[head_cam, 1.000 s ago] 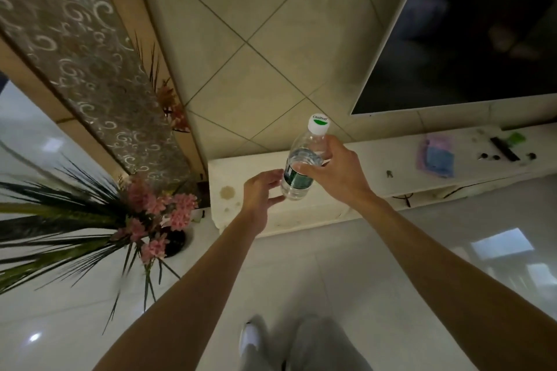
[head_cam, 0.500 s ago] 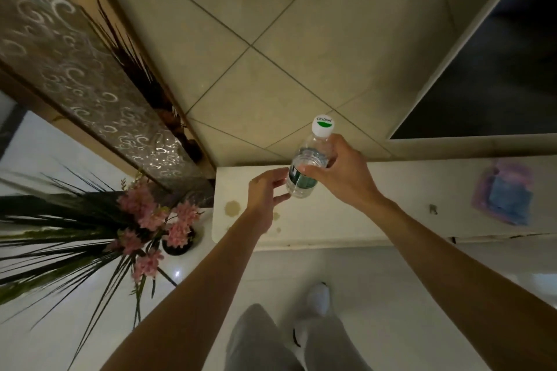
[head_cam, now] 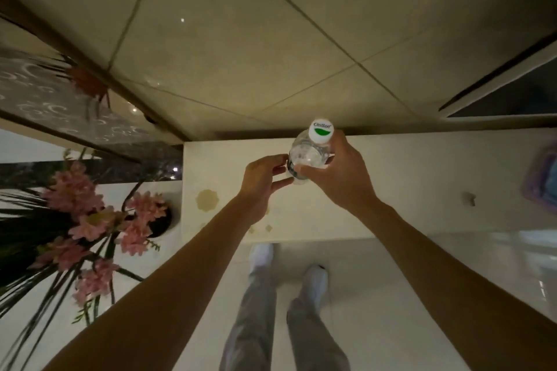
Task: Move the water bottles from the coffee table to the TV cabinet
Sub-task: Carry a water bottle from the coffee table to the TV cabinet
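Carried forward, the water bottle (head_cam: 306, 156) now hangs over the TV cabinet (head_cam: 407, 178), near its back edge.
Right hand (head_cam: 337, 178) grips its body; left hand (head_cam: 263, 175) pinches the base.

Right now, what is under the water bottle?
The top of the TV cabinet lies below the water bottle. The right hand grips it and the left hand pinches its lower part, covering its base, so whether it stands on the cabinet cannot be seen.
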Motion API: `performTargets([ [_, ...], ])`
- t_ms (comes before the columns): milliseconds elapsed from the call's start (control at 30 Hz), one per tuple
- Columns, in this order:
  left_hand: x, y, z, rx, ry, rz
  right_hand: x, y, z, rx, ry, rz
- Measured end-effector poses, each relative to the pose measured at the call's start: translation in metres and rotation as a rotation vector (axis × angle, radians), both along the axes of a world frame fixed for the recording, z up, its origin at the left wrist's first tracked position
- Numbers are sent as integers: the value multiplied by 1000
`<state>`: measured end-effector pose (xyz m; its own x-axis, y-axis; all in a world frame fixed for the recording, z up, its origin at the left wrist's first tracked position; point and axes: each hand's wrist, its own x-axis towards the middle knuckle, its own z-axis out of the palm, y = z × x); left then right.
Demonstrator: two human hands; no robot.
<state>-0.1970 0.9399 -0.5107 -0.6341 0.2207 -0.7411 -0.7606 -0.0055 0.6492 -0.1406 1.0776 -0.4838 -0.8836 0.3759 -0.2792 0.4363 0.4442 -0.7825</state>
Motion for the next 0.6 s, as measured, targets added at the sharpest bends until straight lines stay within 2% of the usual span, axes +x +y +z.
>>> performTargets([
  [133,-27,11,-71,-42,-30,-22,-24,3,-78,-12,-18,-45],
  [300,-48,20,-144,-80,-40,-75,-45,4,-155,85,-14,-53],
  [600,-63,33,-194,-70,-36,-71,-49,9,-212,87,70,-36],
])
